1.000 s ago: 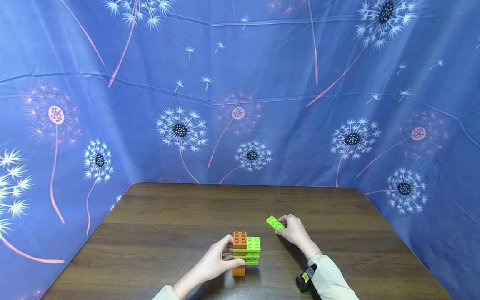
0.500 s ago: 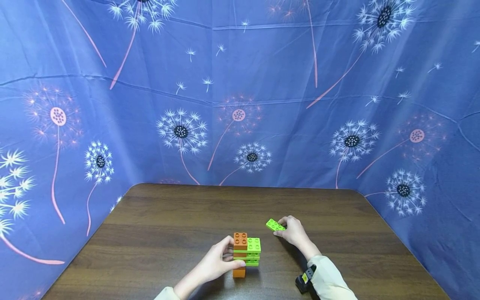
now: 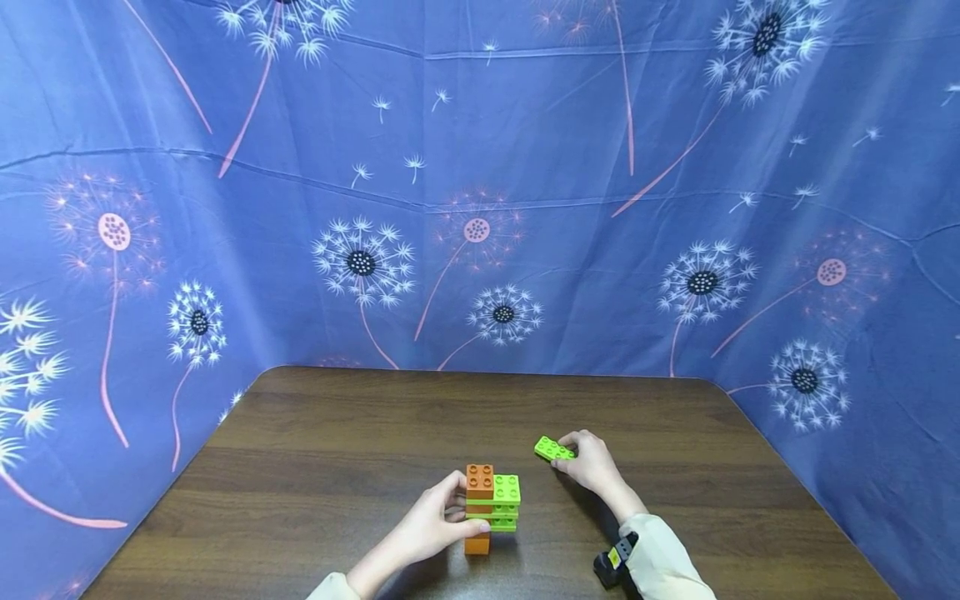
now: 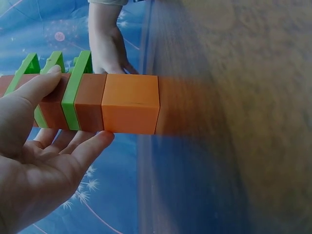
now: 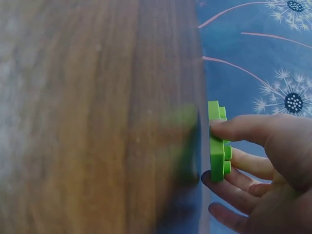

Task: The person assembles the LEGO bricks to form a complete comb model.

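A tower of orange bricks (image 3: 480, 479) with thin green bricks (image 3: 507, 487) layered between them stands upright on the table. The green ones stick out to the right side, one above another. My left hand (image 3: 423, 523) grips the tower from the left, thumb in front and fingers behind. In the left wrist view an orange brick (image 4: 130, 103) forms the tower's foot. Farther back and to the right, my right hand (image 3: 592, 467) pinches a flat green brick (image 3: 551, 448) by its near right end, studs facing up. The right wrist view shows the thumb against one side of this green brick (image 5: 215, 156).
The brown wooden table (image 3: 375, 417) reaches back to a blue cloth (image 3: 577, 275) with a dandelion print, which hangs behind it and at both sides. A black wrist device (image 3: 611, 567) sits at the right sleeve (image 3: 663, 558).
The flat green brick and my right hand have shifted very slightly to the right. My left hand keeps its hold on the tower.
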A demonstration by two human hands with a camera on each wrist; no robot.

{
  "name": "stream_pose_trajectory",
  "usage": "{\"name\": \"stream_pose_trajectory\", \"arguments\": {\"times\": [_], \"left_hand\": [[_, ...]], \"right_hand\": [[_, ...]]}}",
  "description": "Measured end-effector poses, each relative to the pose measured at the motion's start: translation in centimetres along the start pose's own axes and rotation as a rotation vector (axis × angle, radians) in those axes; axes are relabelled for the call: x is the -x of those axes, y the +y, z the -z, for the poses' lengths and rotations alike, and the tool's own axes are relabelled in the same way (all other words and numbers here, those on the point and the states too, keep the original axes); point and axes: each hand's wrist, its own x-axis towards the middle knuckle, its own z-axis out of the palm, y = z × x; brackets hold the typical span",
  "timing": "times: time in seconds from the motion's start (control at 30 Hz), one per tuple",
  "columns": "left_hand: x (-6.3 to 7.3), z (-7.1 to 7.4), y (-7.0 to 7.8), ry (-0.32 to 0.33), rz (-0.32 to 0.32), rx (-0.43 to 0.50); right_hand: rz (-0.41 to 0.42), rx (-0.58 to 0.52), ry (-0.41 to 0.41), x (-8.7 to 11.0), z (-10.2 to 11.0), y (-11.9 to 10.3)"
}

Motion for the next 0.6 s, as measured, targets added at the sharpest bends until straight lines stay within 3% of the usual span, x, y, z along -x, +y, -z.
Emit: {"name": "stream_pose_trajectory", "arguments": {"times": [0.23,0.6], "left_hand": [[0.0,0.1,0.0,0.008,-0.012,0.0],[0.0,-0.1,-0.2,0.007,0.006,0.018]], "right_hand": [[0.085,-0.058,0.032,0.4,1.2,-1.0],[0.416,-0.163,0.127,2.5,4.0,-5.8]]}}
